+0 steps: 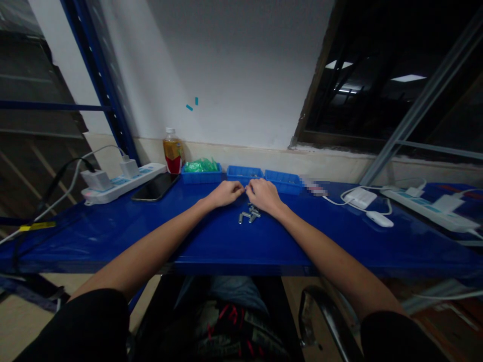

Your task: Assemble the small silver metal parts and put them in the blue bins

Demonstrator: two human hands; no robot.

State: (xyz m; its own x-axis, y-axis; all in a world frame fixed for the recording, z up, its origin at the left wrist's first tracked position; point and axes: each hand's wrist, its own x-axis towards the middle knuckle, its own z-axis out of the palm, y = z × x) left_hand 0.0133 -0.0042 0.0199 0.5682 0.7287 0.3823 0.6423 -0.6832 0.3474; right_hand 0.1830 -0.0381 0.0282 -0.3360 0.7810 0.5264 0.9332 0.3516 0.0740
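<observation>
Along rear edge of blue flat-topped table (211,246), left to right: tall clear plastic bottle (173,152), blue rectangular plastic bin (202,177) with green plastic film (200,165) inside, blue rectangular plastic middle bin (241,176), blue rectangular plastic right bin (282,184). Toward rear left corner: long white plastic power strip (121,188); flat black rectangular phone (156,187) just right of this strip, before bottle. At mid-surface, before bins: left hand (225,193) and right hand (263,195), with small metal cylinders (246,214) just in front. Toward right edge: square white adapter (360,197); farther right, second long white plastic power strip (427,208).
</observation>
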